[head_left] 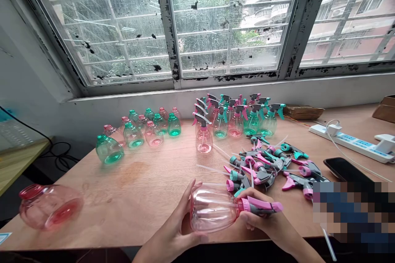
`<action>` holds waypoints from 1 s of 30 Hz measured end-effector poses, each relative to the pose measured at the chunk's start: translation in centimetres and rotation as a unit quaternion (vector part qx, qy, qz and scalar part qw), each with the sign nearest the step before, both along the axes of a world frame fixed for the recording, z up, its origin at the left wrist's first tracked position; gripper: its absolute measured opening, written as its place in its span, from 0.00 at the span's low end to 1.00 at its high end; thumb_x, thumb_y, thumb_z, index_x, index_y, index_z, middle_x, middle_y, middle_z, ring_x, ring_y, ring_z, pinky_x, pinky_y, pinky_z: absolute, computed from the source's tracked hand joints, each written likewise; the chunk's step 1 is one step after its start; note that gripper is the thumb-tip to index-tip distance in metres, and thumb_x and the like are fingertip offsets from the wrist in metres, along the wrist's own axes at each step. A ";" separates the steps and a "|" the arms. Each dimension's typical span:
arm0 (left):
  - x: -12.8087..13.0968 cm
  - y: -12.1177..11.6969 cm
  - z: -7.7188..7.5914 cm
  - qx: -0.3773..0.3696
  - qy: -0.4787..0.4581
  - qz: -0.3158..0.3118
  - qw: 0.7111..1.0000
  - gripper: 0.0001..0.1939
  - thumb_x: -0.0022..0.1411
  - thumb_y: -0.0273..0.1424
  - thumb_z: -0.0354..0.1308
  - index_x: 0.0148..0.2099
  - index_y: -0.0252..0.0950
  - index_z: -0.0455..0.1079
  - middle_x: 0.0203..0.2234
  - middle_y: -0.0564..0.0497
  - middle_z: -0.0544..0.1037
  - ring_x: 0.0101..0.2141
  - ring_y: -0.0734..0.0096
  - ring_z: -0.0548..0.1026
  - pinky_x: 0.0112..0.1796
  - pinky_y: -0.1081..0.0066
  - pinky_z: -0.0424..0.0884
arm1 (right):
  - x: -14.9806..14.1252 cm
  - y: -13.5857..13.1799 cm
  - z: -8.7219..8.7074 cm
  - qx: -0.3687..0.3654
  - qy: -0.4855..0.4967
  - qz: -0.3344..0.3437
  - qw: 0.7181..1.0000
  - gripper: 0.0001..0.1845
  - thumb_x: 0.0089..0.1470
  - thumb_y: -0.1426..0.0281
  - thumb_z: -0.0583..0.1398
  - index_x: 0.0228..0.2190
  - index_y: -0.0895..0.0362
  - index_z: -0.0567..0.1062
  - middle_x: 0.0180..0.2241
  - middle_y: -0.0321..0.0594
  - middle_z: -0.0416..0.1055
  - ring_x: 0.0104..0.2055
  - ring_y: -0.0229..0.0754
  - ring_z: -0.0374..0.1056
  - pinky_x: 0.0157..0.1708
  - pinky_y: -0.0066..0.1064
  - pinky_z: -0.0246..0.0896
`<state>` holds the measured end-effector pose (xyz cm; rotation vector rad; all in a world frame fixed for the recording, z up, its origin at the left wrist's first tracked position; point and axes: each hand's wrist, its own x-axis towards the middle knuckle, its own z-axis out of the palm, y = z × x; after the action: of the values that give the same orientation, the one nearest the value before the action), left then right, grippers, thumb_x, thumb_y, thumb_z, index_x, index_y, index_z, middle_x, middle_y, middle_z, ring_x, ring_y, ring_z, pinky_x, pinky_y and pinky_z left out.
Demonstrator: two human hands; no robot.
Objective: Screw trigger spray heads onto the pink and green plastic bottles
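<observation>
A clear pink spray bottle point(212, 209) lies sideways between my hands above the table's front edge. My left hand point(177, 222) wraps around its base. My right hand point(259, 213) grips the neck, where a pink and grey trigger sprayer head point(262, 206) sits on the bottle's mouth and points right. Just beyond lies a pile of loose sprayer heads point(262, 164) in pink, teal and grey, some with clear dip tubes. Whether the held head is screwed tight I cannot tell.
Headless pink and green bottles point(133, 135) stand at the back left, and one pink bottle point(51, 207) at the front left. Several bottles with sprayers point(236, 121) stand by the wall. A power strip point(352, 141) and a phone point(348, 168) lie at right.
</observation>
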<state>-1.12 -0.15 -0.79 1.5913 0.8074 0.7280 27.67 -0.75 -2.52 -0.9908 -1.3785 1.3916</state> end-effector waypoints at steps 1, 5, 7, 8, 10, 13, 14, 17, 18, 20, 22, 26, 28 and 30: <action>0.0 0.0 0.0 0.007 0.007 0.000 1.000 0.51 0.64 0.37 0.66 0.74 0.58 0.32 0.74 0.48 0.43 0.71 0.49 0.48 0.68 0.48 0.47 | 0.0 0.0 0.0 -0.001 0.001 0.000 1.000 0.18 0.51 0.56 0.69 0.37 0.53 0.74 0.21 0.29 0.66 0.22 0.38 0.61 0.24 0.29 0.59; 0.1 -0.2 0.0 0.018 0.016 0.009 1.000 0.49 0.66 0.37 0.64 0.74 0.59 0.31 0.73 0.48 0.45 0.70 0.50 0.51 0.68 0.49 0.47 | -0.1 0.0 -0.1 -0.003 -0.012 -0.008 1.000 0.19 0.49 0.54 0.69 0.35 0.53 0.74 0.21 0.30 0.67 0.21 0.39 0.61 0.23 0.30 0.58; 0.3 -0.3 0.1 0.023 0.014 0.024 0.999 0.53 0.62 0.36 0.68 0.74 0.58 0.32 0.73 0.47 0.47 0.70 0.50 0.51 0.68 0.49 0.46 | -0.2 0.1 -0.2 -0.006 -0.011 -0.009 1.000 0.19 0.49 0.54 0.70 0.35 0.53 0.74 0.21 0.29 0.67 0.21 0.38 0.61 0.23 0.29 0.59; 0.4 -0.4 0.1 0.022 0.009 0.027 0.999 0.55 0.61 0.36 0.70 0.74 0.58 0.32 0.73 0.47 0.47 0.70 0.49 0.51 0.68 0.50 0.46 | -0.2 0.1 -0.2 -0.008 -0.009 -0.008 1.000 0.19 0.49 0.55 0.70 0.35 0.53 0.74 0.21 0.29 0.67 0.21 0.38 0.62 0.24 0.29 0.60; 0.4 -0.5 0.2 0.012 -0.005 0.024 1.000 0.56 0.60 0.37 0.70 0.74 0.57 0.32 0.73 0.48 0.46 0.70 0.49 0.52 0.67 0.51 0.48 | -0.1 0.1 -0.3 -0.008 -0.010 -0.010 1.000 0.17 0.49 0.57 0.70 0.35 0.53 0.75 0.23 0.29 0.68 0.22 0.37 0.63 0.24 0.28 0.61; 0.4 -0.4 0.3 -0.002 -0.016 0.016 1.000 0.52 0.63 0.38 0.67 0.74 0.56 0.32 0.74 0.48 0.44 0.70 0.50 0.52 0.67 0.53 0.51 | -0.1 0.1 -0.4 -0.007 -0.013 -0.014 1.000 0.17 0.49 0.57 0.71 0.35 0.53 0.75 0.24 0.29 0.69 0.22 0.37 0.63 0.24 0.27 0.61; 0.4 -0.4 0.3 -0.001 -0.015 0.016 1.000 0.52 0.63 0.39 0.67 0.74 0.56 0.33 0.74 0.49 0.44 0.70 0.51 0.51 0.67 0.53 0.50 | -0.1 0.1 -0.4 -0.007 -0.013 -0.013 1.000 0.18 0.48 0.57 0.71 0.35 0.53 0.75 0.23 0.29 0.68 0.22 0.37 0.63 0.24 0.27 0.62; 0.4 -0.4 0.2 0.009 -0.004 0.019 1.000 0.52 0.63 0.38 0.67 0.74 0.55 0.33 0.74 0.48 0.44 0.71 0.51 0.48 0.68 0.53 0.45 | -0.2 0.1 -0.3 -0.007 -0.010 -0.006 1.000 0.19 0.48 0.54 0.70 0.35 0.53 0.75 0.22 0.28 0.67 0.22 0.38 0.63 0.24 0.28 0.62; 0.4 -0.4 0.2 0.009 -0.002 0.022 1.000 0.52 0.63 0.38 0.67 0.74 0.56 0.32 0.74 0.48 0.44 0.71 0.51 0.47 0.68 0.53 0.45 | -0.2 0.1 -0.2 -0.007 -0.009 -0.003 1.000 0.19 0.48 0.54 0.70 0.35 0.53 0.74 0.22 0.28 0.67 0.22 0.38 0.63 0.24 0.28 0.62; 0.4 -0.5 0.1 0.006 -0.002 0.027 1.000 0.52 0.64 0.39 0.66 0.74 0.57 0.31 0.74 0.48 0.44 0.70 0.51 0.50 0.68 0.53 0.47 | -0.3 0.0 -0.1 -0.010 -0.007 -0.001 1.000 0.19 0.48 0.53 0.70 0.34 0.53 0.74 0.21 0.29 0.67 0.22 0.38 0.62 0.24 0.28 0.62; 0.4 -0.6 0.0 0.004 -0.004 0.030 1.000 0.51 0.65 0.39 0.64 0.74 0.57 0.30 0.74 0.48 0.44 0.69 0.50 0.54 0.67 0.53 0.50 | -0.3 0.0 -0.1 -0.011 -0.004 -0.002 1.000 0.19 0.48 0.54 0.70 0.34 0.53 0.74 0.22 0.29 0.67 0.22 0.37 0.62 0.24 0.28 0.63; 0.4 -0.7 0.0 0.002 -0.012 0.026 1.000 0.56 0.62 0.37 0.68 0.74 0.56 0.28 0.74 0.48 0.44 0.70 0.50 0.52 0.68 0.54 0.50 | -0.2 0.0 0.0 -0.002 -0.017 -0.009 1.000 0.17 0.49 0.57 0.70 0.34 0.53 0.75 0.24 0.29 0.68 0.22 0.37 0.63 0.24 0.27 0.63; 0.3 -0.6 0.0 -0.005 -0.020 0.020 1.000 0.57 0.62 0.36 0.69 0.74 0.54 0.28 0.74 0.49 0.42 0.71 0.50 0.47 0.68 0.53 0.49 | -0.2 0.0 -0.1 -0.004 -0.026 -0.011 1.000 0.16 0.48 0.57 0.71 0.34 0.53 0.75 0.24 0.29 0.68 0.22 0.37 0.63 0.24 0.27 0.63; 0.2 -0.5 0.0 -0.001 -0.015 0.018 1.000 0.54 0.63 0.37 0.67 0.75 0.52 0.30 0.74 0.48 0.41 0.72 0.50 0.44 0.69 0.52 0.46 | -0.1 0.0 -0.2 -0.004 -0.025 -0.010 1.000 0.17 0.48 0.57 0.71 0.34 0.53 0.75 0.24 0.29 0.69 0.22 0.37 0.64 0.24 0.27 0.63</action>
<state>-0.92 -0.65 -0.82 1.5630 0.8171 0.7753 27.53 -0.71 -2.68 -1.0482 -1.3962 1.3670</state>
